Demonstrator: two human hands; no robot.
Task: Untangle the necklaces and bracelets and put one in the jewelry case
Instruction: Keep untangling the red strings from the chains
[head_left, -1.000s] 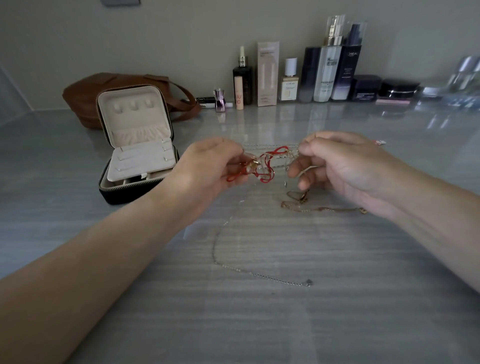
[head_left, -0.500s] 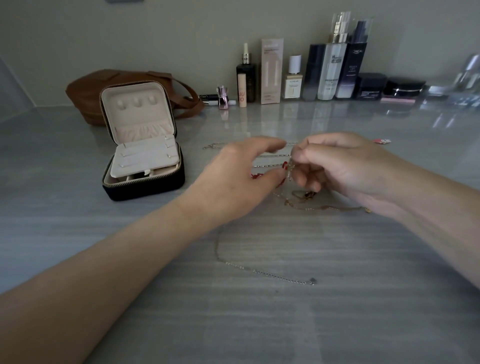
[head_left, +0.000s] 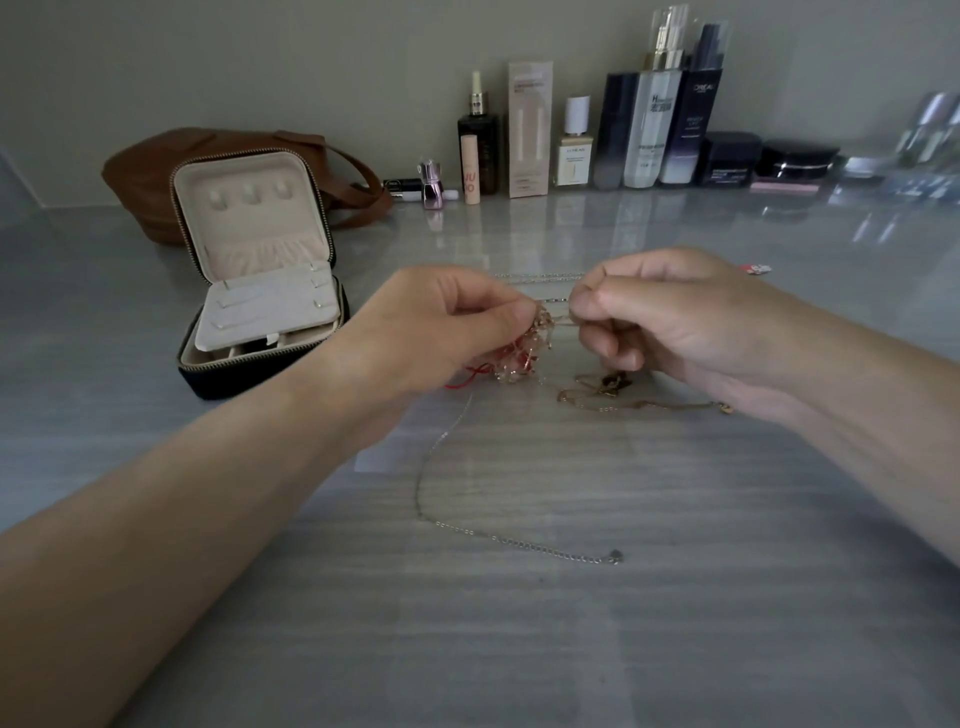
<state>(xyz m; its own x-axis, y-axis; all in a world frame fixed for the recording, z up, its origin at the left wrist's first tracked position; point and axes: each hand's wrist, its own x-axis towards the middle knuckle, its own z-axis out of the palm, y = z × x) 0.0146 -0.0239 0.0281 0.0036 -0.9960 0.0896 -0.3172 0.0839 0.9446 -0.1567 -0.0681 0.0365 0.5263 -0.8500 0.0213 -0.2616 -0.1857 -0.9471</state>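
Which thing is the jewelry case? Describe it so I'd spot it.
Look at the left side of the grey table, in front of the brown bag. The jewelry case is the small dark box standing open, the only thing with a cream lining and a zip edge.

Free tabletop (head_left: 389, 249) strip beside jewelry case (head_left: 249, 376), bag (head_left: 140, 182) behind, bottles (head_left: 649, 130) along far edge
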